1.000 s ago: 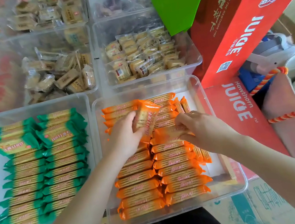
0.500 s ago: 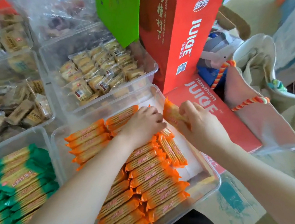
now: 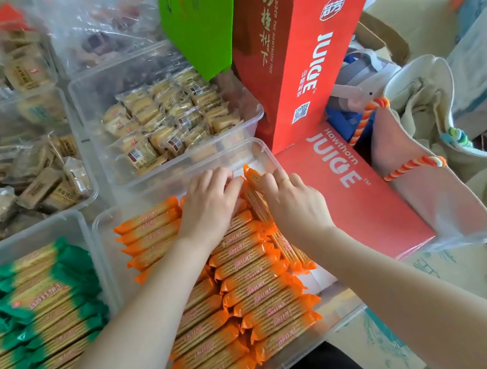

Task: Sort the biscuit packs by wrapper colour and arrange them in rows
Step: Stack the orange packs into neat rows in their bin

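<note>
Presently, the orange biscuit pack (image 3: 252,179) stands tilted at 12 o'clock in the clear orange-pack bin (image 3: 111,256), pinched by the right hand (image 3: 294,204); the left hand (image 3: 210,206) rests curled on the row top, grip not discernible. Judged light, wrapper slick and crinkly, biscuits brittle: hold by the long sides, not the crimped ends. Count: two flat rows of orange packs, roughly ten visible each, plus some on edge at 3 o'clock. Green packs (image 3: 39,305) at 9 o'clock: two rows, not countable. Two red juice cartons (image 3: 352,197) at 2 o'clock.
</note>
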A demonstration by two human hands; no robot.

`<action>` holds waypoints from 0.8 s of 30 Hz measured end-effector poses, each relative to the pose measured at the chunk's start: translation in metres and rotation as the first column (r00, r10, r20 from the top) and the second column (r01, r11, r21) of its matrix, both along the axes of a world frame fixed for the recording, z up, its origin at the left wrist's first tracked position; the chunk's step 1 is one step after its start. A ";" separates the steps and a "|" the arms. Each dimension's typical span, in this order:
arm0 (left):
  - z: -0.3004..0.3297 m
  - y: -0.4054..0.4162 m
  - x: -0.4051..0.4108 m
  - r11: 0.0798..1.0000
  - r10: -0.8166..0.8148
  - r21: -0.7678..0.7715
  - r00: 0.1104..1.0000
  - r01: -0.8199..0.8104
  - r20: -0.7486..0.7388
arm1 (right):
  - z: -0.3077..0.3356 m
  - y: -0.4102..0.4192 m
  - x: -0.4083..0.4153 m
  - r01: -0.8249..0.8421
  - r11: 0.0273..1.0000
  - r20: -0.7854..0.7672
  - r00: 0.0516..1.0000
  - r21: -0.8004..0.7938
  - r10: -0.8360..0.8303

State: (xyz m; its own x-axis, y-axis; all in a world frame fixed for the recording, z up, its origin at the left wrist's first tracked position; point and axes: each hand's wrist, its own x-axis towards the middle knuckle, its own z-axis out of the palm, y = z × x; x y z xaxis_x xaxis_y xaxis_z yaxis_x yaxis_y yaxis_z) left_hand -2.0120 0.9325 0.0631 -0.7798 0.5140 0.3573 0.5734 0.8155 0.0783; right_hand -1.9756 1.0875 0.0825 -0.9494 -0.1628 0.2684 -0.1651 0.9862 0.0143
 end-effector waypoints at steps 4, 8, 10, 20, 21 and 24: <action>-0.001 -0.013 0.001 0.970 0.240 0.014 0.967 -0.242 0.085 | -0.012 -0.014 -0.008 0.018 0.999 0.065 0.998 0.047 -0.021; -0.008 -0.025 0.002 0.909 0.406 -0.036 0.867 -0.414 0.289 | -0.024 -0.016 -0.006 -0.054 0.997 0.121 0.992 0.062 0.046; -0.012 -0.030 0.002 0.894 0.441 -0.060 0.845 -0.445 0.304 | -0.019 -0.010 -0.003 -0.090 0.996 0.182 0.979 -0.006 0.089; 0.028 -0.024 0.021 0.942 -0.054 0.334 0.967 -0.033 0.248 | 0.027 0.014 -0.011 -0.326 0.933 -0.028 0.945 -0.152 0.325; 0.027 -0.023 0.025 0.927 -0.070 0.373 0.958 -0.040 0.277 | 0.029 0.016 -0.010 -0.345 0.936 -0.063 0.938 -0.072 0.341; 0.016 -0.016 0.036 0.892 -0.119 0.442 0.897 -0.091 0.425 | 0.032 0.019 -0.004 -0.429 0.903 0.170 0.891 0.010 0.421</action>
